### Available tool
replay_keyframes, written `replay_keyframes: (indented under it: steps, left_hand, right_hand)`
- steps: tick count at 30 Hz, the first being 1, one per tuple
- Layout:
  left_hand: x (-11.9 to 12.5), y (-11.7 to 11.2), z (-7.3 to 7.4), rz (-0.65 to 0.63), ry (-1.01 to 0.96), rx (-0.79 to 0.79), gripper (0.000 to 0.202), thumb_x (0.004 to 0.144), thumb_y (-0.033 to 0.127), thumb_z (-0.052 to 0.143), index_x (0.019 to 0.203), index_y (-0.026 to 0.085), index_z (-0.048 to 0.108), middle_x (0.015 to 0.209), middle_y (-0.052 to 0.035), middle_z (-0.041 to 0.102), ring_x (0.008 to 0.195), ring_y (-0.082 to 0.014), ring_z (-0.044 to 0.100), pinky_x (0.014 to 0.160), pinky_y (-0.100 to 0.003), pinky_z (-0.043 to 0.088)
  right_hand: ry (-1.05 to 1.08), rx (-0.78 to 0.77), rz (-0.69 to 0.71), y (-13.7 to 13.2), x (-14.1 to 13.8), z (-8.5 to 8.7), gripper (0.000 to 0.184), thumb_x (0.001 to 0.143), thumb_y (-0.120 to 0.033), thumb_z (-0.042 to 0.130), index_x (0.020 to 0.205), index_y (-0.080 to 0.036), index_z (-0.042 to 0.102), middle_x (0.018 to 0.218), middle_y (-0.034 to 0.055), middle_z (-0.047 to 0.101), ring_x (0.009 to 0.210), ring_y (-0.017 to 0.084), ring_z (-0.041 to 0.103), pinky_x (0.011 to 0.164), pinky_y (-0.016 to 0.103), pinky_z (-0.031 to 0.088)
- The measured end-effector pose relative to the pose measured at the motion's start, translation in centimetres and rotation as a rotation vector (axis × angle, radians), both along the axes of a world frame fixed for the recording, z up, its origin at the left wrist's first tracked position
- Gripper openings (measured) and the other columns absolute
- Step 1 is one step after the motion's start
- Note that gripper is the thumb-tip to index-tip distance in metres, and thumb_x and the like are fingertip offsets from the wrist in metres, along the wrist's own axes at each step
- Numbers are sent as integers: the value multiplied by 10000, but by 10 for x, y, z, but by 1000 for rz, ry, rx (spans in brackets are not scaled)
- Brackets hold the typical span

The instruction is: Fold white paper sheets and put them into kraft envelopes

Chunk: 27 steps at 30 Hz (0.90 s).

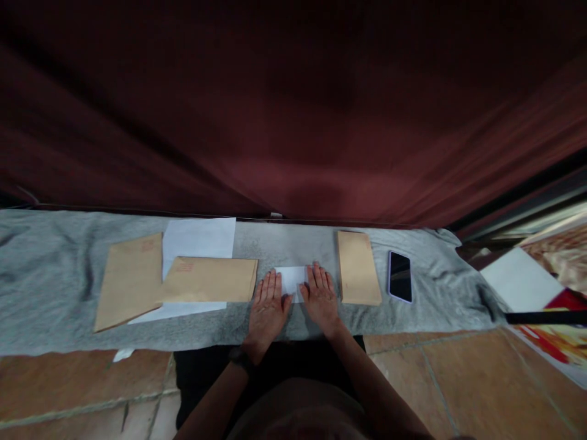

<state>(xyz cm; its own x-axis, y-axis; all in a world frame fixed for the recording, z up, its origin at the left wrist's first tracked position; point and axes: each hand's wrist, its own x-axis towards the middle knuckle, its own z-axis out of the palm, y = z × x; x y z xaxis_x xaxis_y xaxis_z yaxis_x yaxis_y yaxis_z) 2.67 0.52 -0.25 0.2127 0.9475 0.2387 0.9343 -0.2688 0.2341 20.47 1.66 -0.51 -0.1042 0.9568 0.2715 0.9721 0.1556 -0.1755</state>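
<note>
A small white sheet of paper [293, 278], seemingly folded, lies on the grey cloth between my hands. My left hand [268, 305] rests flat at its left edge, fingers stretched out and thumb toward the paper. Flat along the right edge lies my right hand [320, 298], its fingers also extended. Just left of my left hand is a brown envelope [211, 280] with red print. Another stack of brown envelopes [358, 267] sits a little to the right of my right hand.
Farther left, a brown envelope [131, 278] and white sheets [199, 237] overlap on the grey cloth [435, 287]. A phone [400, 276] lies right of the envelope stack. A dark red curtain [293, 140] hangs behind; tiled floor [413, 379] shows in front.
</note>
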Motion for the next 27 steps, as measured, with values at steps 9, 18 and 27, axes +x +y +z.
replay_keyframes:
  steps: [9, 18, 27]
  left_hand:
    - [0, 1, 4, -15, -3, -2, 680, 1037, 410, 375, 1581, 3, 380, 1651, -229, 372, 1557, -331, 346, 1260, -535, 321]
    - [1, 1, 11, -10, 12, 8, 672, 1039, 418, 365, 1576, 16, 394, 1635, -223, 411, 1544, -323, 374, 1262, -520, 319]
    - [0, 1, 6, 3, 31, 30, 681, 1058, 455, 341, 1584, 24, 384, 1626, -217, 427, 1535, -311, 394, 1260, -514, 328]
  right_hand:
    - [21, -46, -9, 0, 0, 4, 574, 1095, -386, 435, 1593, -101, 418, 1661, 194, 379, 1536, 320, 366, 1239, 523, 284]
    - [32, -42, -4, 1, 0, 2, 560, 1084, -346, 453, 1579, -85, 435, 1665, 202, 370, 1542, 316, 350, 1241, 514, 280]
    - [63, -24, 4, 0, 1, 2, 563, 1086, -346, 444, 1586, -86, 429, 1650, 214, 387, 1535, 324, 370, 1240, 525, 291]
